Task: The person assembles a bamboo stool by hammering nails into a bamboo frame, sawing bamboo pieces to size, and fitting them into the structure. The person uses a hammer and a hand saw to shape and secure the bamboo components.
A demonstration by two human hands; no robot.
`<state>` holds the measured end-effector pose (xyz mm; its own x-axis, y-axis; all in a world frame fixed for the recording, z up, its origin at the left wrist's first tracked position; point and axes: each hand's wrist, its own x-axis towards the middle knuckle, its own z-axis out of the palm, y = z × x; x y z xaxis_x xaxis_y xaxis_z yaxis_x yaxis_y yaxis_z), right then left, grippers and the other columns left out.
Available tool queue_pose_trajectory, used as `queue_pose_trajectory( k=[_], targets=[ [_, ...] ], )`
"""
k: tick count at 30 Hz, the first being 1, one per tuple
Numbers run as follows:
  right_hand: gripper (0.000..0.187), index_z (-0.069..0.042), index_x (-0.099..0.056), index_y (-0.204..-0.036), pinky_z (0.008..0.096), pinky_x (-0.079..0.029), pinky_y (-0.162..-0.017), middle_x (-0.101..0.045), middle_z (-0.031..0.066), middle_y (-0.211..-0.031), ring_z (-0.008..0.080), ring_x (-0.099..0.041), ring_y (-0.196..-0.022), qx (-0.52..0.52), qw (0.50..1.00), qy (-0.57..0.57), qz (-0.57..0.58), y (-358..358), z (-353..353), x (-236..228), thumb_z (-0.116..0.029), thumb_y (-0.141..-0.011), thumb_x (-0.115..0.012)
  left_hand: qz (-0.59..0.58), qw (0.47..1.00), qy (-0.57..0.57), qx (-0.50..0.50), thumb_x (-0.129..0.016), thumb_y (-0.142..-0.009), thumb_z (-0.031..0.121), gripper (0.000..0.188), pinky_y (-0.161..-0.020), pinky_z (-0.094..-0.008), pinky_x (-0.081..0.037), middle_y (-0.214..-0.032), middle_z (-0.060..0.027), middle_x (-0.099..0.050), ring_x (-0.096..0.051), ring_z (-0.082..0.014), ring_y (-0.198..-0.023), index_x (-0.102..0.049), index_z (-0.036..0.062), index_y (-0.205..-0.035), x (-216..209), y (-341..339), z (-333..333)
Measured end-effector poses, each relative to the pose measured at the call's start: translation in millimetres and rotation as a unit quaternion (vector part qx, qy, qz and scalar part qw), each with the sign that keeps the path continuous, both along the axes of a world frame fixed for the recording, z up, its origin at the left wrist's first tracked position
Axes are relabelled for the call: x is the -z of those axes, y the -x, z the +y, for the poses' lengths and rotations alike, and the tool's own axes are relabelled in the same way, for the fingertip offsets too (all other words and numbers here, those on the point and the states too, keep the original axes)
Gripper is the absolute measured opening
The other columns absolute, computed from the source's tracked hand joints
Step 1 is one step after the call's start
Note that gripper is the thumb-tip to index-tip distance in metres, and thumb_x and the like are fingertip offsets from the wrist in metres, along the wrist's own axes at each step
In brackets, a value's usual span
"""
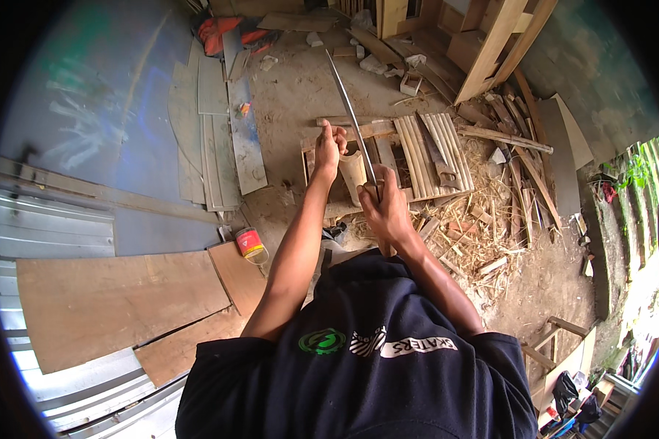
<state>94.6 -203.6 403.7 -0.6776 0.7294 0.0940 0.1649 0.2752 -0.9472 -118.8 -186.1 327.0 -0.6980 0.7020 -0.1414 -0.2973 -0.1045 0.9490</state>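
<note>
Over the low wooden bench [377, 129], the long blade [348, 102] slants up from the right hand [386, 206] clenched on its near end, probably stiff, fairly light and best held there, while the left hand [329, 151] curls, around what I cannot tell.

A rough woodworking workshop is being indicated: right of the right hand [388, 212], a handsaw [433, 146] is being borne by pale slats [408, 139] and the earthen floor [542, 289] is being covered by shavings [483, 234], while long boards [249, 150] are being kept left of the left hand [330, 148].
</note>
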Motion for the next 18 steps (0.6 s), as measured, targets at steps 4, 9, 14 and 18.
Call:
queue_pose_trajectory(
  k=[4,9,14,18],
  targets=[
    [0.051,0.001,-0.039,-0.132,0.0406,-0.05,-0.06,-0.065,0.0187,-0.07,0.0309,-0.064,-0.062,0.014,0.999,-0.014,-0.042,4.2,0.8,-2.9,-0.014,-0.091,-0.064,0.026,0.998,0.048,0.026,-0.024,-0.096,0.073,0.077,-0.1,-0.046,-0.041,-0.112,-0.0143,-0.067,-0.059,-0.024,-0.109,-0.054,0.0058,-0.118,0.8,2.2,-3.0],
    [0.048,0.002,-0.039,-0.13,0.0415,-0.049,-0.061,-0.065,0.0206,-0.073,0.0346,-0.064,-0.064,0.003,1.0,-0.021,0.01,3.8,-1.6,-1.4,-0.011,-0.091,-0.063,0.035,0.997,0.06,0.029,-0.021,-0.094,0.077,0.085,-0.109,-0.0533,-0.03,-0.131,-0.0173,-0.059,-0.049,-0.0284,-0.129,-0.051,0.0057,-0.131,-1.7,3.8,-8.6],
    [0.048,0.004,-0.038,-0.129,0.04,-0.047,-0.055,-0.061,0.0172,-0.065,0.0301,-0.06,-0.054,-0.015,0.998,-0.065,0.012,7.7,-0.1,14.5,-0.01,-0.091,-0.062,0.028,0.998,0.056,0.023,-0.022,-0.092,0.079,0.091,-0.111,-0.0522,-0.028,-0.139,-0.0186,-0.054,-0.043,-0.0274,-0.136,-0.049,0.0047,-0.136,-2.8,2.1,-11.5],
    [0.05,0.004,-0.034,-0.129,0.0472,-0.049,-0.061,-0.063,0.0228,-0.071,0.0414,-0.064,-0.067,-0.025,0.997,-0.072,-0.023,10.8,2.8,30.6,-0.01,-0.09,-0.062,0.044,0.996,0.074,-0.009,-0.024,-0.092,0.078,0.091,-0.108,-0.0448,-0.032,-0.133,-0.0186,-0.059,-0.047,-0.026,-0.132,-0.053,0.0025,-0.133,-3.9,2.2,-10.6]
  ],
)
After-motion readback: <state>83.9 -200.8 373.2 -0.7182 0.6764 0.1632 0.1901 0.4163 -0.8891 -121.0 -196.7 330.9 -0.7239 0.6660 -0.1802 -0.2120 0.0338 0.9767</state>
